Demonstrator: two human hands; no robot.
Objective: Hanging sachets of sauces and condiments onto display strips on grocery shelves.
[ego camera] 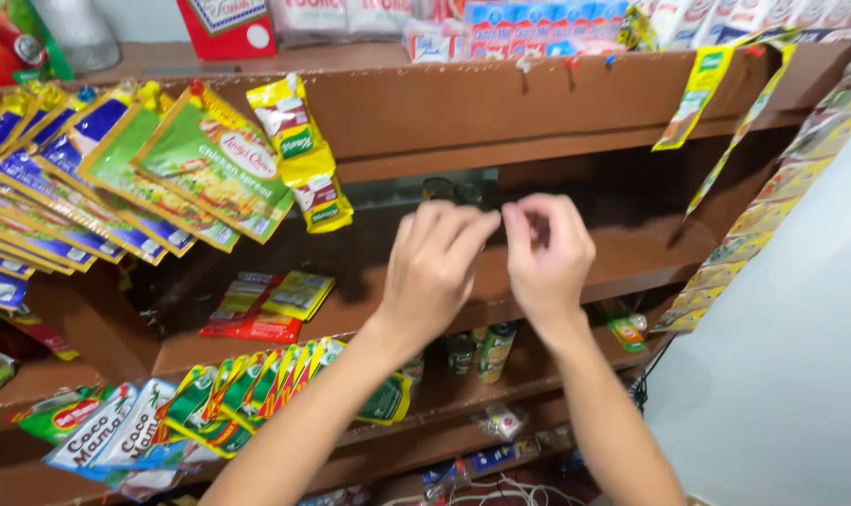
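At the centre of the frame, the left hand (436, 267) and right hand (549, 253) meet fingertip to fingertip before the brown wooden shelf (631, 258). Both are pinched together; whether anything small sits between them I cannot tell. 2 dark round-topped cans (451, 191) stand just behind and above the left hand, which is nearer them. Green foil sachets (214, 164) hang at upper left.

Brown wooden shelf (631, 262), smooth painted finish; hanging sachets (210, 169) glossy plastic foil; small cans (495, 349) shiny metal; white wall (800, 356) matt.
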